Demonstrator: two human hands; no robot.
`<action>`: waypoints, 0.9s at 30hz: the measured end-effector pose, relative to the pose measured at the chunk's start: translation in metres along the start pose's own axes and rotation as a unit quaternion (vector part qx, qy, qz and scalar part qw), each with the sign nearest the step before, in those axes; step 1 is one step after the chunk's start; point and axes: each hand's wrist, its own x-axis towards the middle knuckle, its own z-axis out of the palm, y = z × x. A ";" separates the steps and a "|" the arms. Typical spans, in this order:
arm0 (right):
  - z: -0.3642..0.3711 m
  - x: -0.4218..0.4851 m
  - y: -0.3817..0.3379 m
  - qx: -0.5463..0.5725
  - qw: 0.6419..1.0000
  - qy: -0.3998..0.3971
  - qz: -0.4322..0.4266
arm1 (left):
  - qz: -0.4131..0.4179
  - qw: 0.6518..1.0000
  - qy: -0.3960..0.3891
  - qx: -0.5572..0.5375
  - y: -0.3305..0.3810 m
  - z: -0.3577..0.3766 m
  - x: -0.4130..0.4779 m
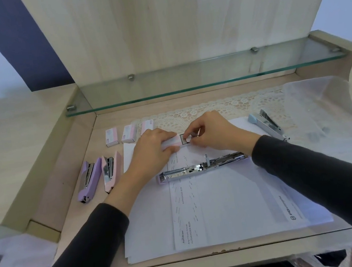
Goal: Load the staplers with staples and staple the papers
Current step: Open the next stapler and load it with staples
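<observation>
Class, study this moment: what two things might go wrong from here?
The right hand pinches the end of the staple box that the left hand grips; a sharp tug may scatter staples over the papers. The open stapler lies beside the right sleeve, which might knock it.

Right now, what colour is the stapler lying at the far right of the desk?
The stapler is pale blue with silver metal; the head view shows it.

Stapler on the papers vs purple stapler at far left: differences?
The stapler on the papers is swung open into one long line, mostly chrome; the purple stapler looks shorter, mostly lilac casing. The first lies crosswise on the sheets; the purple one lies on bare desk, running front to back. Neither is being held.
</observation>
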 end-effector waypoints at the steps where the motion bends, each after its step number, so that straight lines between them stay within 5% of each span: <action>1: 0.001 0.001 0.000 -0.005 1.000 0.006 -0.002 | 0.001 1.000 0.000 0.000 0.000 0.000 0.000; 12: 0.006 0.015 0.002 0.097 0.991 0.032 0.088 | 0.014 1.000 0.021 -0.016 -0.004 0.004 0.000; 27: 0.001 0.015 -0.003 0.179 0.980 0.023 0.089 | 0.025 1.000 0.008 -0.003 -0.004 0.001 0.012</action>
